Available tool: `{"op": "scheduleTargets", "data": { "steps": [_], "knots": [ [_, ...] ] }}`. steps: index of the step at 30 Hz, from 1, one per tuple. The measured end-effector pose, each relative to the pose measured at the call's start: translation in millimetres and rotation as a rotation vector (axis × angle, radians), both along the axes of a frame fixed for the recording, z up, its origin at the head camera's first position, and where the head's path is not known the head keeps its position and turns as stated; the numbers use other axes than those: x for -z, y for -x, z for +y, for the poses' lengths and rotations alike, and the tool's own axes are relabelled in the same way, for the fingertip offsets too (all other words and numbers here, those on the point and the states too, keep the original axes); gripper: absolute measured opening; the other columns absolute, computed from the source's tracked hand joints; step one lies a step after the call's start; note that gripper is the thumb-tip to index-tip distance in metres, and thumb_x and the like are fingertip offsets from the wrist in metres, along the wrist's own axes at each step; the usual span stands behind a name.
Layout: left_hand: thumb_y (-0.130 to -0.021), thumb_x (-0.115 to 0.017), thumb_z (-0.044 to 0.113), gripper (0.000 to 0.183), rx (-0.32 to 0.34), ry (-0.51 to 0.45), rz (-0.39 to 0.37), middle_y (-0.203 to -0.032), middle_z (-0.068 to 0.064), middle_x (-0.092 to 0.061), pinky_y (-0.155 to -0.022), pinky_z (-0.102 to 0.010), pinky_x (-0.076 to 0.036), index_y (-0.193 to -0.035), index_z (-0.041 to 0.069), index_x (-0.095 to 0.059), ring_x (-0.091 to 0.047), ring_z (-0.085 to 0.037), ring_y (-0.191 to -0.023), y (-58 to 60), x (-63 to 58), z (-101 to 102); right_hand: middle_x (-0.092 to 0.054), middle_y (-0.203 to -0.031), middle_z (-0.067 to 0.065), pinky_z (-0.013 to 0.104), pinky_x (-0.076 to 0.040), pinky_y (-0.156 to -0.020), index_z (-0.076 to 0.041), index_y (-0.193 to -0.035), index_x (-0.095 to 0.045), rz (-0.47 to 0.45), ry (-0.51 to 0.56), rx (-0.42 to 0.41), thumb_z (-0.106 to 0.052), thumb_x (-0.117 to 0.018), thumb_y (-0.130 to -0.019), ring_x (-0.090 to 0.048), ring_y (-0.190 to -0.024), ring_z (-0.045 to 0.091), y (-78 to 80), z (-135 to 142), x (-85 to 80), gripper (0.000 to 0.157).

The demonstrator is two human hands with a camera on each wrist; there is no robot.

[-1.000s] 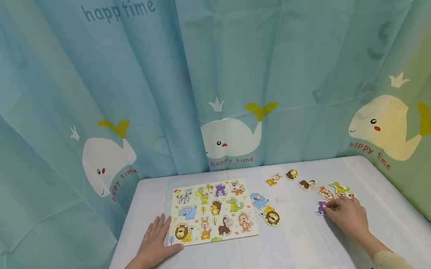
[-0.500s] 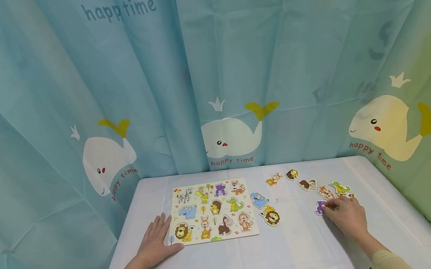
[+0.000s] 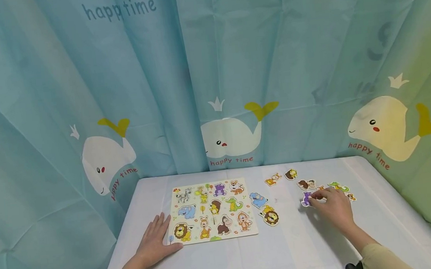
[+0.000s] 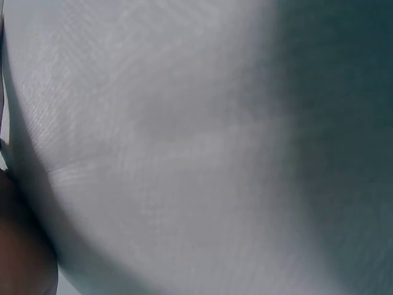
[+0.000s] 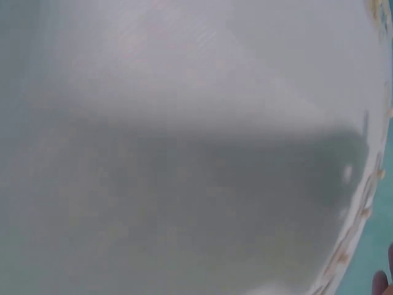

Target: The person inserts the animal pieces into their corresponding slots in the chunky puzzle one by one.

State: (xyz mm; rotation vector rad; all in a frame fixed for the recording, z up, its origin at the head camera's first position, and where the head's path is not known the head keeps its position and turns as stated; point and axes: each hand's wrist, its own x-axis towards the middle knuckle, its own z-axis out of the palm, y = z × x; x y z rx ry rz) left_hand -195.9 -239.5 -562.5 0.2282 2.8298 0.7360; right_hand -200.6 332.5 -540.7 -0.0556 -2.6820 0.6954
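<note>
My left hand (image 3: 153, 239) lies flat with straight fingers at the left edge of the animal puzzle board (image 3: 195, 203), its thumb along the near left corner. My right hand (image 3: 335, 210) pinches a purple hippo puzzle piece (image 3: 305, 200) between thumb and fingertips, over the right part of the table. Behind that hand are a green crocodile piece (image 3: 338, 186) and an orange piece partly hidden by the fingers. The left wrist view shows mostly white cloth and part of a finger (image 4: 24, 246); in the right wrist view, fingertips (image 5: 380, 283) appear at the lower right corner.
Right of the board lie a blue elephant piece (image 3: 258, 200) and a lion piece (image 3: 270, 216). Farther back are a kangaroo piece (image 3: 272, 179), a hedgehog piece (image 3: 291, 174) and a brown gorilla piece (image 3: 306, 184). A blue-green curtain (image 3: 172, 91) hangs behind the white table (image 3: 212, 264).
My right hand has moved left with the hippo piece, away from the crocodile piece, uncovering a small orange piece at the right. My left hand has stayed in place.
</note>
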Motion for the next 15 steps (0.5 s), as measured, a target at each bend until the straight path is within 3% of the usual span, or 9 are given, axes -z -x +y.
{"op": "scheduleTargets", "data": {
  "steps": [15],
  "knots": [
    [-0.077, -0.073, 0.072, 0.116, 0.020, 0.044, 0.029, -0.168, -0.021, -0.019, -0.125, -0.059, -0.010, -0.161, 0.005, -0.029, -0.009, -0.043, -0.155, 1.2, 0.8, -3.6, -0.071, -0.096, 0.008, 0.054, -0.043, -0.085, -0.010, -0.090, -0.080, 0.021, 0.055, -0.091, -0.024, -0.082, -0.086, -0.056, -0.102, 0.035, 28.4, -60.0, -17.2, 0.015]
  ]
}}
